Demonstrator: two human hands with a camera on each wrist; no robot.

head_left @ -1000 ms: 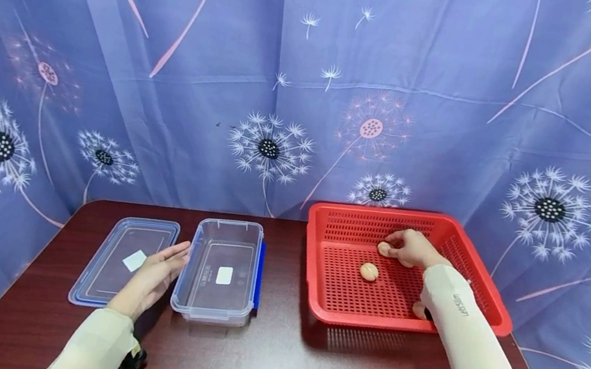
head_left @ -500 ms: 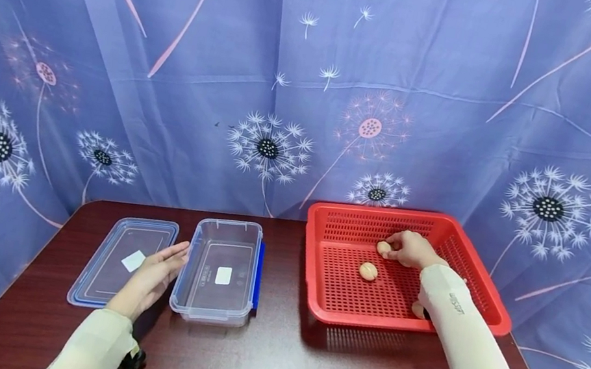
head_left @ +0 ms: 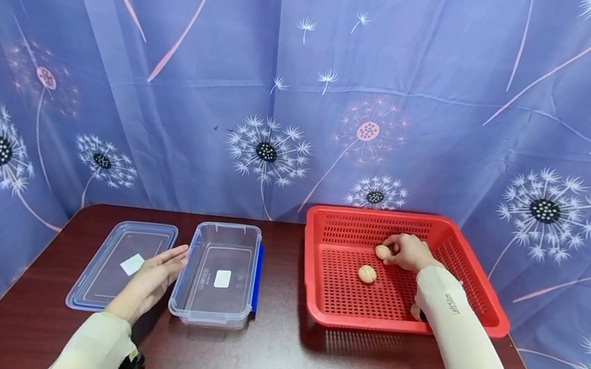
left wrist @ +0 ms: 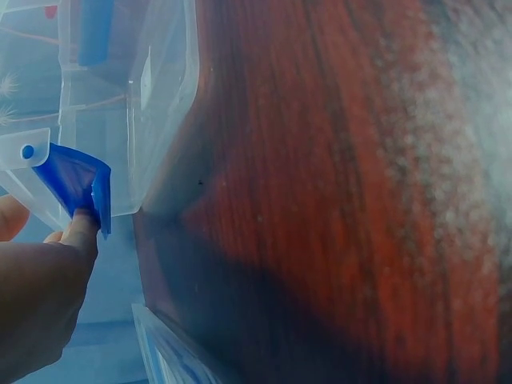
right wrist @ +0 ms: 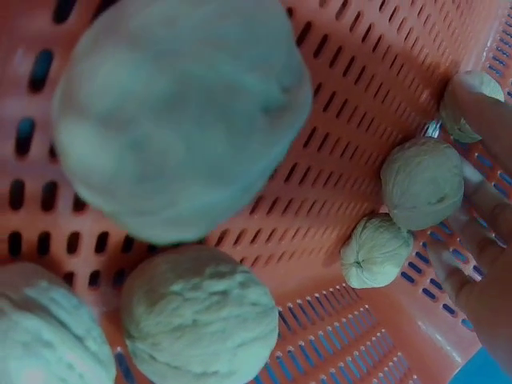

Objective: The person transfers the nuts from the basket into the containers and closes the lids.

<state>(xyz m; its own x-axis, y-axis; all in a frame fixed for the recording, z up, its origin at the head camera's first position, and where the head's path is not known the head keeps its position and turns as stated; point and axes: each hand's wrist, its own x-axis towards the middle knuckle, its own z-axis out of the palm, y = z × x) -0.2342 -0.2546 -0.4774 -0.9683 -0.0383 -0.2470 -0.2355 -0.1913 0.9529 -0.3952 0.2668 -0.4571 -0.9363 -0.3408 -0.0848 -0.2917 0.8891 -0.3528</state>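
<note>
Almost nothing moved since earlier frames, only a slight camera shift. Right hand (head_left: 407, 252) pinches a walnut (head_left: 382, 252) at the back of the red basket (head_left: 487, 310); pinch its sides, lift straight. Long axis unclear. Left hand (head_left: 150, 281) flat, relaxed against the clear container (head_left: 220, 273), touching its blue clip (left wrist: 76, 180)

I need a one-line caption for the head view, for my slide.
Right hand picks a walnut in a red basket; left hand rests beside a clear plastic container.

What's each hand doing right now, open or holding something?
Left hand: open, fingers straight against the side of the clear container.
Right hand: fingers curled round a walnut in the red basket.
</note>
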